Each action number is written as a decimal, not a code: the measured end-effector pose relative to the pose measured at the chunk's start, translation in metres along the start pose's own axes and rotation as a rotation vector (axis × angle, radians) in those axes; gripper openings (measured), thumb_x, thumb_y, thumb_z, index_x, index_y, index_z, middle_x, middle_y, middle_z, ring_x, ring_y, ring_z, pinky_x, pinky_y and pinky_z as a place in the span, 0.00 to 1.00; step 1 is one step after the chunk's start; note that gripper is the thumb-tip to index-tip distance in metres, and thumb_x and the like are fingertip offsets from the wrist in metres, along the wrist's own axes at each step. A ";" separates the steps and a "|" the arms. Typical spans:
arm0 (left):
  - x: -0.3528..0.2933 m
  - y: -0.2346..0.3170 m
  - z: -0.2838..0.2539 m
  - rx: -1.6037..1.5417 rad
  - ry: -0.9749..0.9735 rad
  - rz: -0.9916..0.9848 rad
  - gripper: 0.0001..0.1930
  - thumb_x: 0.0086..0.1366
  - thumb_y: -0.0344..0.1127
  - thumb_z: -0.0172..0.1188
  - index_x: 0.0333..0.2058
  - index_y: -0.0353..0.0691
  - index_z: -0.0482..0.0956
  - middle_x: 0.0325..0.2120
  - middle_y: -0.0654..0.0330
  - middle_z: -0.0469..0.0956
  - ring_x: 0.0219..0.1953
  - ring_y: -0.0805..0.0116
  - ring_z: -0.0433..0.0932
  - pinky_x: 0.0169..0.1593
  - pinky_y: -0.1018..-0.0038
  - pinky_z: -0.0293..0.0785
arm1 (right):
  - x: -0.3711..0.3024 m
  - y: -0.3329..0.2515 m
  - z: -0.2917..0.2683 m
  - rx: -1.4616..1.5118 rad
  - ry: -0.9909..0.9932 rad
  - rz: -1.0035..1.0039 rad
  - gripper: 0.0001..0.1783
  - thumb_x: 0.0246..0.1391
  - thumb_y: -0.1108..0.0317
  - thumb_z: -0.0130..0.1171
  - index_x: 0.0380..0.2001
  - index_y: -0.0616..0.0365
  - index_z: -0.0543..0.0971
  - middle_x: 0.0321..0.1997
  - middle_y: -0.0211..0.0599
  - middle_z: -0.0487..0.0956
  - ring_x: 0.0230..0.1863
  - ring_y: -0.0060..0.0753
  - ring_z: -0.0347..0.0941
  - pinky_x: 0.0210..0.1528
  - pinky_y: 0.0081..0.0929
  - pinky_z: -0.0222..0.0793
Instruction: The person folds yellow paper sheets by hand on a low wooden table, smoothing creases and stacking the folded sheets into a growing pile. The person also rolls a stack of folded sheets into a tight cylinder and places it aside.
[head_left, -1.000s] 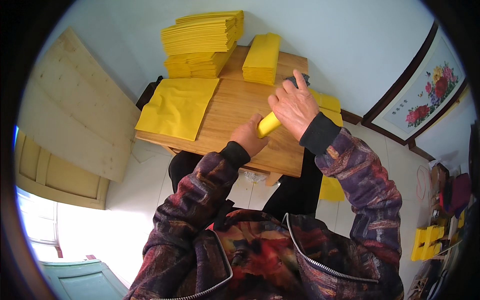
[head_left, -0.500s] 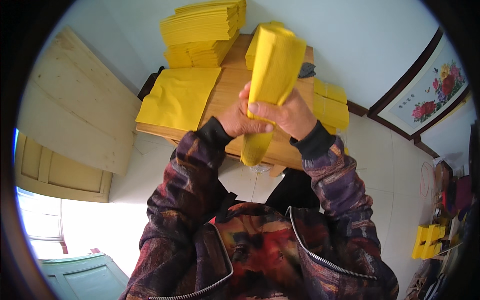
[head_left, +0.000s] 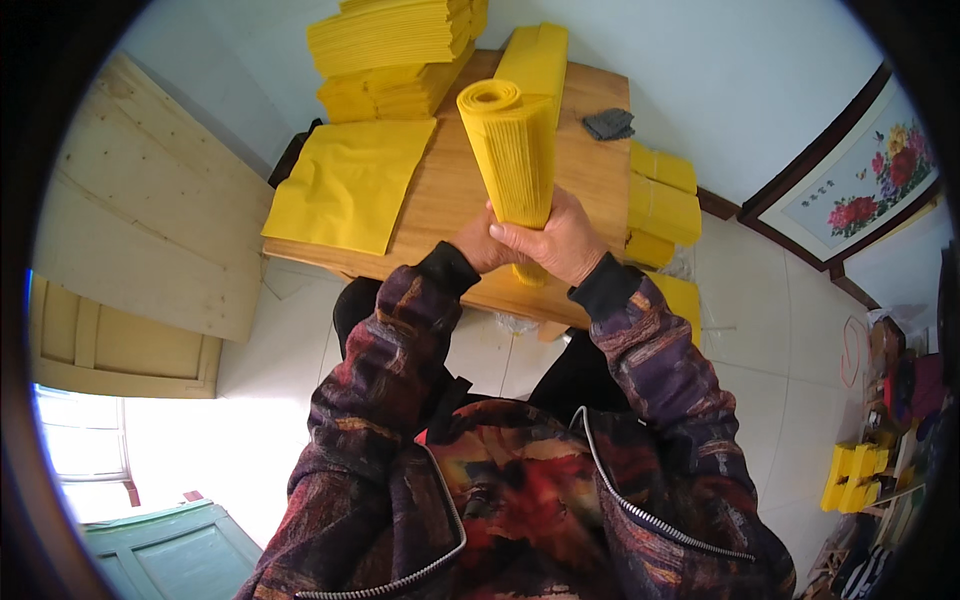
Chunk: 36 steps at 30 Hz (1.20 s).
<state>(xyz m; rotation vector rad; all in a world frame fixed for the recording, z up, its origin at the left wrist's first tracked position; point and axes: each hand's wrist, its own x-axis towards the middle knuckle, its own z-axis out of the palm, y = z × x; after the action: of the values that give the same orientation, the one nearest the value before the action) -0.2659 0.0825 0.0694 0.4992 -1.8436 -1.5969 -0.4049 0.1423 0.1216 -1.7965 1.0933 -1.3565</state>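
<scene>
Yellow paper roll [head_left: 512, 150] is held upright in front of the person, above the near edge of the wooden table [head_left: 590, 180]. It is a thick bundle of yellow sheets rolled into a tube, and its open top end shows the spiral of the layers. The right hand [head_left: 555, 240] is closed around the lower part of the roll, with the fingers wrapped across the front. The left hand [head_left: 478, 245] grips the same lower part from the other side and is partly hidden behind the right one — both hands are clamped tightly on the roll, and they touch each other. A short piece of the roll comes out below the hands.

On the table, to the person's left, lies a flat yellow sheet [head_left: 350, 185], with one corner hanging over the table edge. Behind it, at the far side, stands a tall stack of yellow paper [head_left: 395, 50]. A narrow folded pile [head_left: 535, 55] lies behind the roll, and near it a small dark grey cloth [head_left: 608, 124] rests on the wood. At the right end of the table more yellow bundles [head_left: 662, 205] are stacked — whether they touch the table I cannot tell. The person wears a dark patterned jacket [head_left: 500, 480].
</scene>
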 end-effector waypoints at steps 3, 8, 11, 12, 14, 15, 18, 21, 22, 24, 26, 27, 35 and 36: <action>0.000 0.004 -0.008 -0.061 -0.062 -0.018 0.32 0.48 0.33 0.77 0.52 0.40 0.72 0.44 0.61 0.78 0.47 0.66 0.75 0.52 0.67 0.73 | -0.008 0.001 -0.003 0.079 0.001 0.023 0.14 0.51 0.70 0.66 0.41 0.62 0.79 0.38 0.32 0.82 0.40 0.24 0.77 0.45 0.24 0.73; 0.002 0.009 -0.006 0.002 -0.099 -0.091 0.30 0.50 0.33 0.76 0.51 0.41 0.72 0.45 0.60 0.77 0.47 0.65 0.74 0.53 0.69 0.72 | -0.010 0.002 -0.005 0.113 0.017 0.133 0.13 0.52 0.70 0.66 0.41 0.61 0.80 0.38 0.31 0.81 0.39 0.23 0.76 0.45 0.23 0.73; 0.008 0.005 0.002 -0.013 -0.091 0.022 0.31 0.51 0.32 0.75 0.53 0.41 0.70 0.47 0.60 0.76 0.50 0.65 0.73 0.54 0.70 0.71 | -0.013 0.002 0.001 0.115 0.067 0.179 0.12 0.52 0.70 0.66 0.40 0.61 0.80 0.37 0.30 0.81 0.38 0.23 0.76 0.45 0.23 0.72; 0.009 0.005 0.003 -0.054 -0.080 0.057 0.31 0.51 0.32 0.74 0.53 0.41 0.70 0.48 0.60 0.75 0.50 0.65 0.73 0.55 0.70 0.70 | -0.011 0.001 -0.001 0.122 0.064 0.082 0.12 0.52 0.71 0.66 0.40 0.61 0.80 0.37 0.30 0.81 0.39 0.24 0.76 0.45 0.23 0.72; 0.009 0.007 0.003 -0.110 -0.090 0.064 0.32 0.52 0.32 0.74 0.54 0.41 0.69 0.49 0.60 0.75 0.52 0.65 0.72 0.56 0.69 0.69 | -0.010 -0.002 -0.006 0.076 0.075 0.050 0.12 0.52 0.71 0.66 0.40 0.61 0.79 0.37 0.30 0.81 0.39 0.24 0.76 0.46 0.23 0.72; 0.011 0.009 -0.001 -0.117 -0.107 0.050 0.32 0.52 0.32 0.74 0.55 0.41 0.69 0.49 0.60 0.75 0.52 0.65 0.71 0.56 0.69 0.69 | -0.009 -0.004 -0.008 0.130 0.075 0.058 0.13 0.52 0.70 0.66 0.40 0.61 0.79 0.38 0.30 0.81 0.40 0.25 0.76 0.46 0.24 0.71; 0.011 0.008 -0.009 -0.057 -0.157 -0.031 0.32 0.51 0.32 0.74 0.55 0.41 0.69 0.49 0.60 0.75 0.53 0.64 0.71 0.57 0.69 0.68 | -0.007 -0.004 -0.010 0.196 0.067 0.043 0.13 0.52 0.70 0.66 0.41 0.61 0.78 0.40 0.31 0.80 0.44 0.25 0.75 0.49 0.25 0.70; 0.005 -0.006 -0.005 0.006 -0.162 -0.036 0.32 0.51 0.32 0.74 0.54 0.41 0.71 0.49 0.60 0.75 0.52 0.64 0.72 0.56 0.69 0.69 | -0.014 0.004 0.001 0.097 0.052 0.090 0.14 0.52 0.70 0.66 0.41 0.61 0.78 0.42 0.32 0.80 0.46 0.25 0.74 0.51 0.27 0.69; 0.004 -0.010 -0.005 0.059 -0.159 -0.099 0.31 0.51 0.32 0.74 0.54 0.41 0.71 0.48 0.60 0.75 0.52 0.64 0.72 0.56 0.69 0.70 | -0.017 0.007 0.004 0.054 0.050 0.100 0.14 0.52 0.70 0.66 0.41 0.61 0.78 0.43 0.32 0.80 0.47 0.25 0.73 0.51 0.27 0.69; 0.003 -0.014 -0.006 0.087 -0.149 -0.024 0.33 0.49 0.33 0.76 0.54 0.40 0.71 0.48 0.60 0.75 0.50 0.65 0.72 0.54 0.68 0.71 | -0.021 0.012 0.006 0.046 0.059 0.184 0.14 0.51 0.70 0.66 0.41 0.61 0.78 0.43 0.32 0.80 0.46 0.25 0.74 0.51 0.26 0.69; -0.001 -0.011 -0.004 0.131 -0.147 -0.056 0.33 0.48 0.33 0.76 0.53 0.40 0.71 0.47 0.59 0.75 0.49 0.66 0.72 0.53 0.68 0.72 | -0.021 0.013 0.006 0.128 0.062 0.159 0.14 0.51 0.70 0.67 0.41 0.60 0.79 0.43 0.33 0.80 0.45 0.25 0.74 0.50 0.26 0.70; 0.002 -0.007 -0.005 0.158 -0.159 -0.067 0.32 0.48 0.33 0.76 0.52 0.40 0.71 0.47 0.59 0.75 0.49 0.66 0.72 0.53 0.68 0.72 | -0.019 0.013 0.005 0.132 0.084 0.216 0.14 0.51 0.70 0.67 0.41 0.60 0.79 0.43 0.33 0.80 0.44 0.25 0.74 0.50 0.26 0.70; -0.001 -0.004 -0.007 0.268 -0.164 -0.086 0.32 0.49 0.31 0.75 0.52 0.38 0.71 0.46 0.58 0.76 0.48 0.64 0.74 0.53 0.67 0.72 | -0.026 0.018 0.006 0.029 0.076 0.105 0.16 0.49 0.67 0.68 0.41 0.59 0.78 0.40 0.35 0.81 0.42 0.30 0.76 0.47 0.28 0.72; -0.004 -0.010 -0.006 0.281 -0.175 -0.072 0.33 0.49 0.31 0.74 0.53 0.38 0.70 0.47 0.57 0.76 0.49 0.63 0.74 0.54 0.67 0.72 | -0.027 0.022 0.007 -0.043 0.076 0.167 0.17 0.49 0.66 0.69 0.41 0.59 0.78 0.39 0.36 0.81 0.41 0.32 0.77 0.46 0.30 0.73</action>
<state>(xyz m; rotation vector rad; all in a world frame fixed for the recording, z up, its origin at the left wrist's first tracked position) -0.2599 0.0786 0.0591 0.5691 -2.2219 -1.4730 -0.4070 0.1565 0.0891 -1.6543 1.2919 -1.3194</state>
